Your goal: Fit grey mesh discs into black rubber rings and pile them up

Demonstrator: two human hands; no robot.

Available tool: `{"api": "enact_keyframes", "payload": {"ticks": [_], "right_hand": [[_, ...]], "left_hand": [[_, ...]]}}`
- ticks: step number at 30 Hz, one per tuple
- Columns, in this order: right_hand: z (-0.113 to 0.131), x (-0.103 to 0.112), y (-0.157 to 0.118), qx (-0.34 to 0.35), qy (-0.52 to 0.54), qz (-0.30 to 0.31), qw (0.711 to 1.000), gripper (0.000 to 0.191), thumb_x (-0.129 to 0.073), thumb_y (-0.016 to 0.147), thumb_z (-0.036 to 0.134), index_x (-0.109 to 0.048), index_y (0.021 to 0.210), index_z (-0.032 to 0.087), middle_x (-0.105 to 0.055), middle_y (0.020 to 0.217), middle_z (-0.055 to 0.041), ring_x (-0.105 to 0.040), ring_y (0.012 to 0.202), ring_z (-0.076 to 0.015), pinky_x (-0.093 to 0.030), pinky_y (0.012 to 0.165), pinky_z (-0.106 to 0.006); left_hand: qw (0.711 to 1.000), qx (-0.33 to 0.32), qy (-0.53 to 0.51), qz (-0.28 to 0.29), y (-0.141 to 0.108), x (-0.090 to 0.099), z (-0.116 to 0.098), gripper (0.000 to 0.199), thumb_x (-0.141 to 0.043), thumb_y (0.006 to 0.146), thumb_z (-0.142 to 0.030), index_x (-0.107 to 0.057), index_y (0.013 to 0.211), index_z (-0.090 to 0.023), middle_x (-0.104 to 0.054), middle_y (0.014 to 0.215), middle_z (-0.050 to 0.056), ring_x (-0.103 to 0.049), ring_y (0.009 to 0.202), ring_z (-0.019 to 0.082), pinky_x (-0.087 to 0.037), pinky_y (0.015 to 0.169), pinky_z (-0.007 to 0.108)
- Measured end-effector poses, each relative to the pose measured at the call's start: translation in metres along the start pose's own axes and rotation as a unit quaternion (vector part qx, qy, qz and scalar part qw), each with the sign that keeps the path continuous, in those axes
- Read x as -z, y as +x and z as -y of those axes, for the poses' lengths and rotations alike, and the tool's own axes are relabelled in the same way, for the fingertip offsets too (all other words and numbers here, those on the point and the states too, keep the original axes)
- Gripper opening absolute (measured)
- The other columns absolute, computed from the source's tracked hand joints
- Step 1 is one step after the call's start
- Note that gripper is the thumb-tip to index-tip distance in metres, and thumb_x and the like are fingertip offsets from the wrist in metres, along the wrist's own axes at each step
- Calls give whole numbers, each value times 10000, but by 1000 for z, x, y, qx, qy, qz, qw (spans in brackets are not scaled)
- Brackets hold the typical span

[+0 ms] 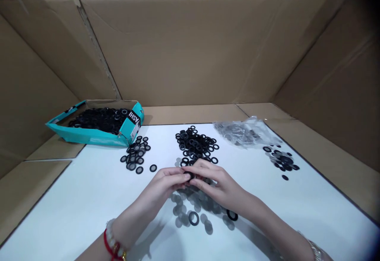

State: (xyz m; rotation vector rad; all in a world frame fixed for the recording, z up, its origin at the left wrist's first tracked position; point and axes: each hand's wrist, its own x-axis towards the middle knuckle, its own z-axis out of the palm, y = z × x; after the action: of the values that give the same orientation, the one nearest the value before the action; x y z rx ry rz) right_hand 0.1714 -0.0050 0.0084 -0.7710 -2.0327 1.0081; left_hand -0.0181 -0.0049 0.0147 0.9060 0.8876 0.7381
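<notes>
My left hand (pixel 163 186) and my right hand (pixel 216 184) meet above the white surface, their fingertips pinching a small black rubber ring (pixel 189 175) between them. The fingers hide most of it. Under my hands lies a scatter of thin grey discs (pixel 192 207), with a loose black ring (pixel 194 218) among them and another black ring (pixel 232 215) beside my right hand. Just beyond my fingertips is a heap of black rings (pixel 196 144). A smaller heap of black rings (pixel 136 154) lies to the left.
A teal printed box (pixel 130 124), torn open and full of black rings, stands at the far left. A clear plastic bag of grey pieces (pixel 245 132) lies at the back. Another mixed black and grey heap (pixel 282 161) sits right, on the white board (pixel 74 213), inside cardboard walls (pixel 178 47).
</notes>
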Motion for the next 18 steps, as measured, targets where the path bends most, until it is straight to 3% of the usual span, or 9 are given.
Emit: {"api": "enact_keyframes", "payload": {"ticks": [6, 13, 18], "right_hand": [[-2, 1, -1, 19, -31, 23, 999, 394, -484, 950, 147, -513, 1308, 310, -510, 994, -46, -537, 903, -170, -488, 782, -330], [9, -2, -2, -27, -104, -26, 994, 194, -616, 860, 154, -579, 1044, 201, -511, 943, -38, -515, 832, -172, -453, 711, -302], [10, 2, -1, -66, -41, 45, 996, 249, -522, 924, 191, -572, 1162, 244, -585, 994, -44, -556, 848, -166, -463, 728, -295]], "left_hand": [[1000, 9, 18, -14, 1, -1, 2, 113, -689, 740, -245, -718, 736, -135, -616, 695, 9, -488, 679, 109, -350, 660, 219], [999, 24, 35, -10, 0, -2, 8, 191, -686, 745, -303, -664, 651, -138, -543, 640, -10, -458, 647, 112, -321, 639, 238], [995, -13, 96, -32, 2, -1, 3, 202, -686, 730, -304, -656, 616, -141, -509, 657, -12, -437, 653, 116, -304, 619, 243]]}}
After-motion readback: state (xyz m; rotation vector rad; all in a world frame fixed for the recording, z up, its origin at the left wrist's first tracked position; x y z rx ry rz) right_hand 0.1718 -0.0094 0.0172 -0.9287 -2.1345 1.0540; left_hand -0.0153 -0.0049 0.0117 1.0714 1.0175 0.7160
